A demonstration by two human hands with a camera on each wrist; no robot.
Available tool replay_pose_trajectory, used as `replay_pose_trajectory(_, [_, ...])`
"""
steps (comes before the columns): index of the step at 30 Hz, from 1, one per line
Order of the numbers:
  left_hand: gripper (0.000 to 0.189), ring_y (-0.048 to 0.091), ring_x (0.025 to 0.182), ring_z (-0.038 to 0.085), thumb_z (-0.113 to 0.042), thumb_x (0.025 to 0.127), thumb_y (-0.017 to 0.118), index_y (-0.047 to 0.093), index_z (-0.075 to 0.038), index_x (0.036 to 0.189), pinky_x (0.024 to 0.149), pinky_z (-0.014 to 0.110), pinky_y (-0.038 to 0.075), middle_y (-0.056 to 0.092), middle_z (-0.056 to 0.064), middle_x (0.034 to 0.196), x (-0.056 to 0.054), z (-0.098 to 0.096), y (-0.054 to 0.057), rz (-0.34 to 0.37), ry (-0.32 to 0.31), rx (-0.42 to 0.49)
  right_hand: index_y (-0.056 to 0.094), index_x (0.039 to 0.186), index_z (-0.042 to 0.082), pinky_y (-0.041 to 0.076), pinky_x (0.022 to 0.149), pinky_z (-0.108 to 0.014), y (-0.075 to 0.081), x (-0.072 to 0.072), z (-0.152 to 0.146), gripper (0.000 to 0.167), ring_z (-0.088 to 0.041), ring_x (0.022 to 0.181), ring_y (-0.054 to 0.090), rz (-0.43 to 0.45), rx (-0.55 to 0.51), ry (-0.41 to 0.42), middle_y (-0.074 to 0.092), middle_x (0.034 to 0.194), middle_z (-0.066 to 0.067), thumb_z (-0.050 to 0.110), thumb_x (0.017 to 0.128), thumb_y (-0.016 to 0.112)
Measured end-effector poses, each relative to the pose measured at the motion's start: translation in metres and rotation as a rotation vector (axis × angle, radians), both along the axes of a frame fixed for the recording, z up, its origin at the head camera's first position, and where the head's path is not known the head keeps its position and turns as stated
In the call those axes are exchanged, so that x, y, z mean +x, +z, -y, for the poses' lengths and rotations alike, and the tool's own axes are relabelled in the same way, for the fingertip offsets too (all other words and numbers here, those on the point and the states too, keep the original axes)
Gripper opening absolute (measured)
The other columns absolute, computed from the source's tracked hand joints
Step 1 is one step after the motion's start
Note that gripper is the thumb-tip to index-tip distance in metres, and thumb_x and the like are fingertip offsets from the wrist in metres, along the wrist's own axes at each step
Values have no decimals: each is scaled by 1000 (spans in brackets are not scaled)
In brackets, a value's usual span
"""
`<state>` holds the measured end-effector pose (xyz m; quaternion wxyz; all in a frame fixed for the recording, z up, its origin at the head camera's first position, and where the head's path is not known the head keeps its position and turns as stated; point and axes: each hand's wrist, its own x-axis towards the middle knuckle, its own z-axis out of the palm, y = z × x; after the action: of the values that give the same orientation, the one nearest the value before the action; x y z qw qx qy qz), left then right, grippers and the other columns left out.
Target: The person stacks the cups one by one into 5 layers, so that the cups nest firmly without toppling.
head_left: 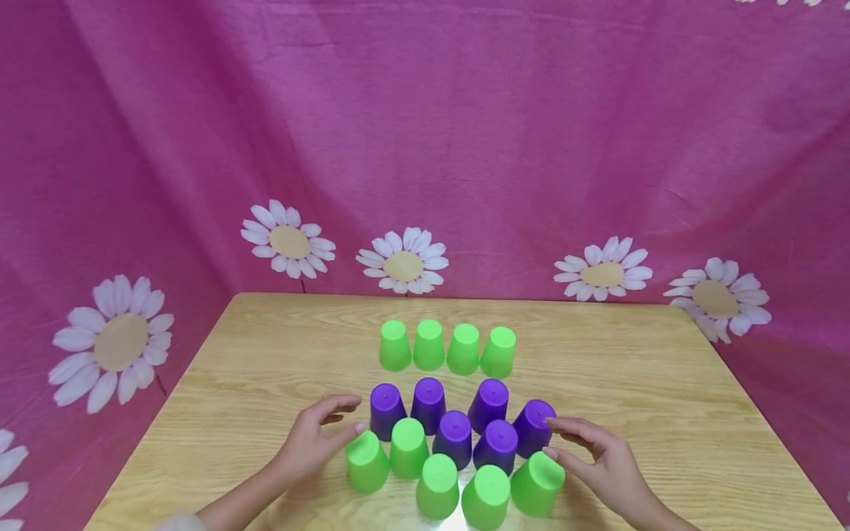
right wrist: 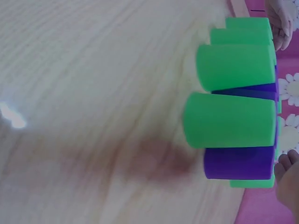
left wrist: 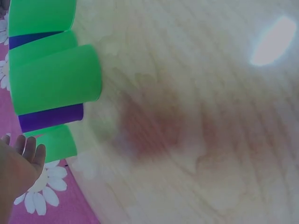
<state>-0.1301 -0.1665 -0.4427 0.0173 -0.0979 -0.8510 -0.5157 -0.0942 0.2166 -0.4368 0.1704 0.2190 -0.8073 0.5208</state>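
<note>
My left hand hovers at the left end of the cup group, fingers loosely bent. Its thumb tip overlaps the top of the leftmost green cup, and its fingertips point at a purple cup. At the other end is my right hand. Its fingertips are right at the rightmost purple cup, its thumb at the top edge of a green cup. More upside-down cups stand between the hands: purple cups behind, green cups in front. Both wrist views show relaxed fingers beside the cups.
Farther back on the wooden table stands a row of several upside-down green cups. A pink cloth with white daisies hangs behind the table and at its sides.
</note>
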Motion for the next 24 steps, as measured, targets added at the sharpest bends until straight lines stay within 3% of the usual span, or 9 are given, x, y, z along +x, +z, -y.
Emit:
replay_pose_trajectory(12, [40, 60, 101, 30, -20, 79, 73, 62, -2, 113, 88, 42, 52, 65, 11, 113, 16, 1, -14, -12, -72, -32, 60, 113, -7, 42, 89, -4, -22, 12, -7, 45, 8, 105, 56, 107, 5, 147, 63, 116, 17, -11, 69, 72])
replay_pose_trajectory(17, [44, 58, 103, 23, -20, 76, 75, 61, -4, 115, 90, 37, 50, 63, 11, 114, 19, -1, -16, 71, -69, 24, 59, 117, -5, 41, 89, -5, -28, 13, -11, 52, 8, 108, 54, 146, -7, 207, 60, 120, 18, -10, 68, 73])
replay_pose_trajectory(21, [51, 57, 103, 19, -19, 71, 79, 60, -7, 117, 92, 36, 48, 63, 8, 115, 21, -4, -19, 158, -38, 89, 58, 118, -4, 43, 88, -5, -31, 13, -12, 53, 9, 107, 53, 156, 14, 197, 58, 120, 20, -7, 67, 75])
replay_pose_trajectory(24, [57, 57, 103, 19, -18, 68, 81, 59, -9, 119, 93, 31, 47, 62, 7, 116, 24, -4, -22, 176, -31, 91, 58, 118, -5, 44, 87, -6, -33, 13, -12, 53, 9, 106, 53, 170, 26, 186, 59, 120, 20, -5, 68, 75])
